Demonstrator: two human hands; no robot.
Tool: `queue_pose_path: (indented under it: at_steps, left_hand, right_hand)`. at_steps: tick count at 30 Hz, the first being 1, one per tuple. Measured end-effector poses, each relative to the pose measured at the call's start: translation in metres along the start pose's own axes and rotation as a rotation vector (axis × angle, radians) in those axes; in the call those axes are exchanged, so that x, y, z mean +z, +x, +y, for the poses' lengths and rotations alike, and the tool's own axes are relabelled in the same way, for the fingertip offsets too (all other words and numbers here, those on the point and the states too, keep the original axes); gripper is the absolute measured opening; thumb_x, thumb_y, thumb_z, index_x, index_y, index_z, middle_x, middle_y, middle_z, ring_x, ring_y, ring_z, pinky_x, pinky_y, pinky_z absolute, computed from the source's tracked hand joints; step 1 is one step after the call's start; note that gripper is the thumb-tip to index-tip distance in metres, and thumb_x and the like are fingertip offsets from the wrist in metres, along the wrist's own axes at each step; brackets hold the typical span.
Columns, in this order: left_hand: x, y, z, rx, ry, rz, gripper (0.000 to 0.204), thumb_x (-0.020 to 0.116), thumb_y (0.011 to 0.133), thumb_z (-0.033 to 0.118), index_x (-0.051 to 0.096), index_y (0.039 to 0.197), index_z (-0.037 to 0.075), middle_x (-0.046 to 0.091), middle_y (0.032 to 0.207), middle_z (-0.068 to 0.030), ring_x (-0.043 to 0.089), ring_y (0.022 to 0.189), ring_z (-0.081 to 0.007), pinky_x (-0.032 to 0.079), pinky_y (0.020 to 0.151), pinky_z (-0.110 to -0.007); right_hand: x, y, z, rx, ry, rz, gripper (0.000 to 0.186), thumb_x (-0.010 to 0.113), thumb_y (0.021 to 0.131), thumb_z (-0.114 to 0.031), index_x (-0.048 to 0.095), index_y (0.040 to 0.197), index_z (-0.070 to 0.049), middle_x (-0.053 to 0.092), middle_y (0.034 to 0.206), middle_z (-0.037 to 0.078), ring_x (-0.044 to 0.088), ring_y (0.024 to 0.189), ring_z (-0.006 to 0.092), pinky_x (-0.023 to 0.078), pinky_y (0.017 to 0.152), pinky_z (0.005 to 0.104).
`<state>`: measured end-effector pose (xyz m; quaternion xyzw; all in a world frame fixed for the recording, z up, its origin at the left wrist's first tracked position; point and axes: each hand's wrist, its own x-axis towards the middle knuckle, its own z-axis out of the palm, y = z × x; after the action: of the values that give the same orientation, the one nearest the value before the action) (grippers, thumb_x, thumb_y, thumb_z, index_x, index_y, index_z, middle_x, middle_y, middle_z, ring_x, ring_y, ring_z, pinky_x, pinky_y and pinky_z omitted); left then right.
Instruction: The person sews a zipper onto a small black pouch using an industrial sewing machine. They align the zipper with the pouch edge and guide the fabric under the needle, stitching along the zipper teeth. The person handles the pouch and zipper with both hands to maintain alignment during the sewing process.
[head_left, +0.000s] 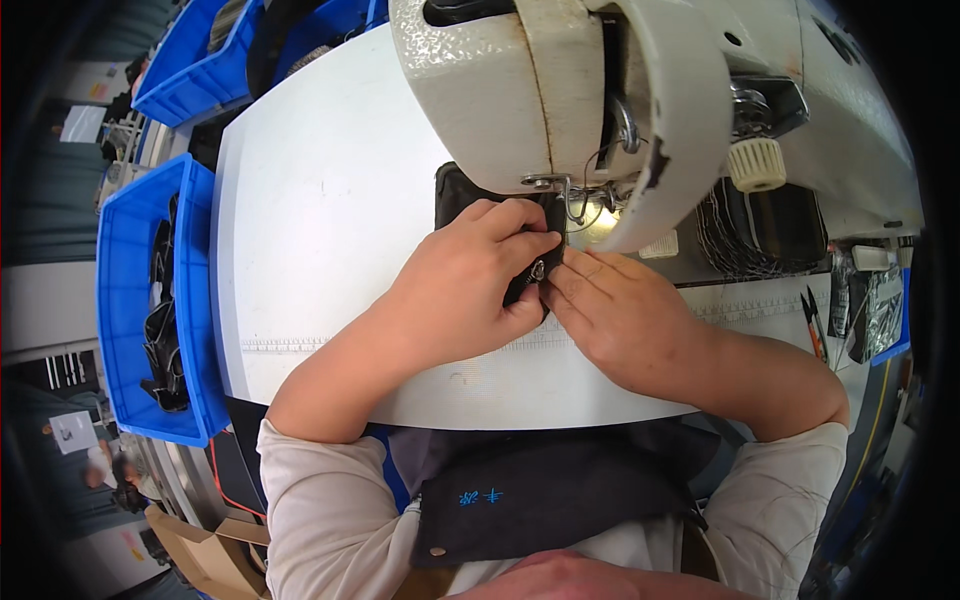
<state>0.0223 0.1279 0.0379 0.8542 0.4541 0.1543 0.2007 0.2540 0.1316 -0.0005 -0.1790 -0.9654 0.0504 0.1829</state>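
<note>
Under the needle and presser foot of a white sewing machine (560, 90) lies a black fabric piece (470, 195) with a metal zipper pull (538, 269). My left hand (485, 270) grips this piece with curled fingers, the tips near the presser foot (578, 200) and the thumb beside the zipper. My right hand (610, 315) presses its fingertips on the piece's right edge, just below the lit needle area. The underside of the piece is hidden by my hands.
The white worktable (310, 200) carries a printed ruler strip. Blue bins (110, 300) with black items stand at left and upper left. Stacked black pieces (760, 230) lie right of the machine; scissors or pens (815, 325) are at the right edge. An open cardboard box (190, 550) is lower left.
</note>
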Motion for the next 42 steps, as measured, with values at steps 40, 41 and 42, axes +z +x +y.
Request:
queue_pose_path:
  at_steps: [40, 41, 42]
  left_hand:
    - [0.010, 0.002, -0.002, 0.117, 0.218, 0.083, 0.044, 0.078, 0.082, 0.020, 0.074, 0.120, -0.001, 0.069, 0.126, -0.0082, 0.064, 0.118, -0.0274, 0.060, 0.091, -0.035]
    - [0.011, 0.002, -0.002, 0.105, 0.211, 0.081, 0.045, 0.078, 0.081, 0.019, 0.074, 0.121, 0.000, 0.069, 0.127, -0.0083, 0.065, 0.116, -0.0286, 0.059, 0.092, -0.036]
    - [0.011, 0.001, -0.001, 0.092, 0.204, 0.079, 0.046, 0.079, 0.080, 0.017, 0.073, 0.122, 0.001, 0.068, 0.127, -0.0084, 0.065, 0.114, -0.0297, 0.058, 0.094, -0.038]
  right_hand:
    - [-0.015, -0.005, 0.005, -0.035, -0.109, -0.045, 0.039, 0.066, 0.086, -0.009, 0.072, 0.119, 0.011, 0.073, 0.121, 0.028, 0.071, 0.108, 0.0347, 0.056, 0.086, 0.0439]
    - [-0.014, -0.004, 0.005, -0.035, -0.107, -0.039, 0.038, 0.066, 0.086, -0.009, 0.072, 0.118, 0.011, 0.073, 0.121, 0.028, 0.071, 0.107, 0.0345, 0.056, 0.085, 0.0439]
    - [-0.014, -0.004, 0.005, -0.034, -0.106, -0.035, 0.038, 0.066, 0.087, -0.009, 0.072, 0.118, 0.011, 0.073, 0.121, 0.028, 0.071, 0.107, 0.0343, 0.056, 0.083, 0.0439]
